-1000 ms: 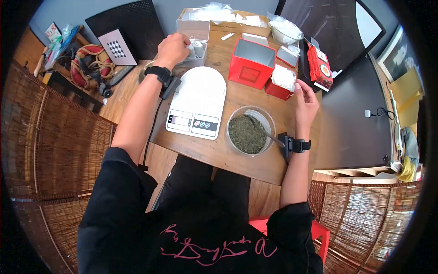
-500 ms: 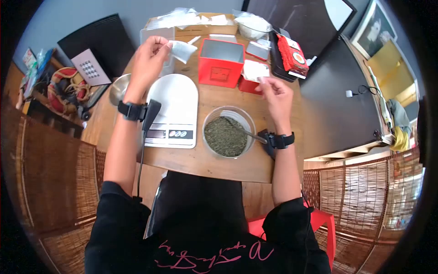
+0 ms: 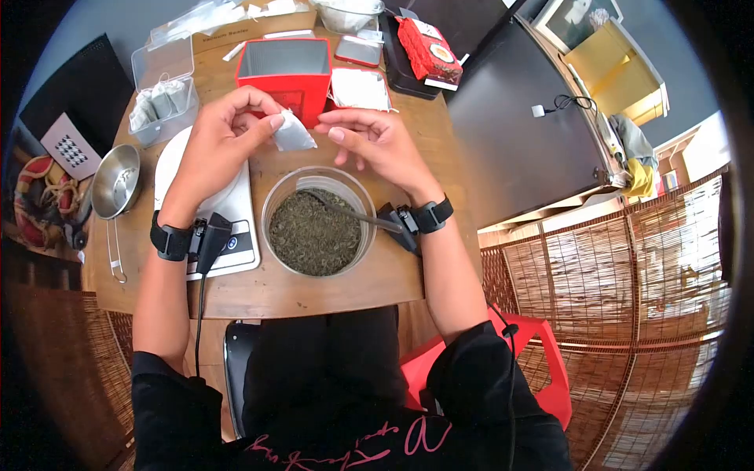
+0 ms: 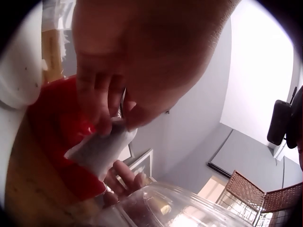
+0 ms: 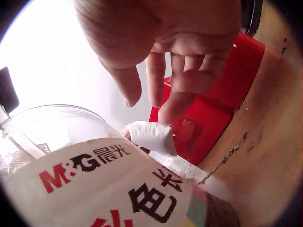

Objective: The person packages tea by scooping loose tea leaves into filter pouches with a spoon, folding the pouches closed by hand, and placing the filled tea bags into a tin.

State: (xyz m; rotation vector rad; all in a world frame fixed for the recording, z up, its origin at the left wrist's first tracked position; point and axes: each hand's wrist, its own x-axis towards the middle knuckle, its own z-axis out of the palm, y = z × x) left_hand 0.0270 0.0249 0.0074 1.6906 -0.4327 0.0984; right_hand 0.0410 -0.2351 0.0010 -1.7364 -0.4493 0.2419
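Observation:
Above the table my left hand (image 3: 224, 141) pinches a small white tea bag (image 3: 294, 132) between thumb and fingers. In the left wrist view the bag (image 4: 102, 151) hangs from those fingertips, its lower edge towards my right hand. That right hand (image 3: 377, 145) is held close to the bag with its fingers spread and loosely bent, and the right wrist view shows nothing between them. Below both hands stands a clear round tub (image 3: 271, 212) of dried green leaves (image 3: 318, 235), with a spoon (image 3: 349, 210) leaning out over its right rim.
Left of the tub lies a white kitchen scale (image 3: 239, 196), partly under my left arm. A clear box (image 3: 161, 129) holds several white bags. Beside it is a metal pan (image 3: 116, 184). Behind my hands stand a red tin (image 3: 283, 71) and a smaller red container with white bags (image 3: 360, 88).
My left hand has lifted the tea bag out of the clear box and carried it right, to above the tub. The right hand has left the smaller red container and come near the bag.

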